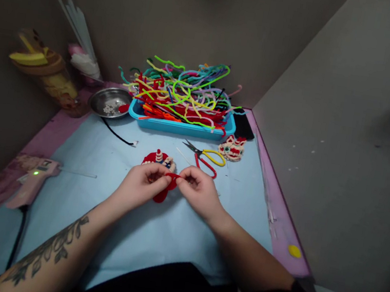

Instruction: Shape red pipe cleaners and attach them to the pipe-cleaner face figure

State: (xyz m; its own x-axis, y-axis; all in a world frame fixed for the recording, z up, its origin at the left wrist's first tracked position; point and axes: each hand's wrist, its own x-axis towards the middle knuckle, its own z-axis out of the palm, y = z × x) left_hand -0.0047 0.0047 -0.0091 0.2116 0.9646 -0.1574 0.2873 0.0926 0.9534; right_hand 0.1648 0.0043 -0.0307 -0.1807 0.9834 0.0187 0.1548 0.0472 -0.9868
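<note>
My left hand [141, 179] and my right hand [200, 191] meet over the middle of the blue table cover. Between their pinched fingertips is a looped piece of red pipe cleaner [160, 196], one lobe hanging down toward me. Just beyond my left fingers shows a red and cream pipe cleaner figure [158, 156], partly hidden by that hand; whether the red piece is joined to it I cannot tell. Scissors [201, 153] with one yellow and one red handle lie open past my right hand. Behind them sits a second red and cream pipe cleaner figure [232, 148].
A blue tray [183, 128] heaped with colourful pipe cleaners stands at the back. Left of it is a metal bowl [100, 101] with small pale pieces. A pink glue gun [34, 184], green light lit, lies at left with its cord. A black phone [244, 125] rests back right.
</note>
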